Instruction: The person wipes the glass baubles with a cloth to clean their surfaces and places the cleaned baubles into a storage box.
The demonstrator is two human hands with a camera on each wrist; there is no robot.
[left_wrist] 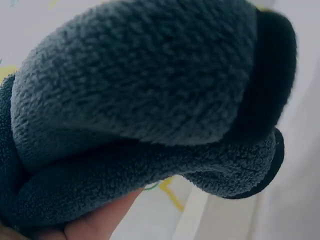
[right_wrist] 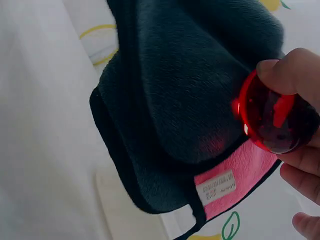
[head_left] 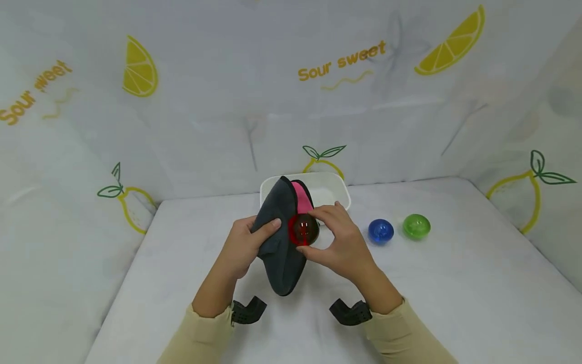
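Above the table my left hand (head_left: pixel 243 245) grips a folded dark grey towel (head_left: pixel 277 253), its thumb lying over the front. The cloth has a black edge, a pink inner side and, in the right wrist view, a white label (right_wrist: pixel 216 187). Between thumb and fingers my right hand (head_left: pixel 338 242) pinches a red transparent ball (head_left: pixel 303 229) against or just in front of the towel; whether they touch I cannot tell. The left wrist view is mostly filled by the towel (left_wrist: pixel 135 75), which hides much of the left hand (left_wrist: pixel 102 217).
A white tray (head_left: pixel 329 186) stands at the table's back edge, partly behind the towel. To the right of the hands lie a blue transparent ball (head_left: pixel 381 231) and a green one (head_left: pixel 416 226). A white table (head_left: pixel 191 217) meets a lemon-printed backdrop (head_left: pixel 218 126).
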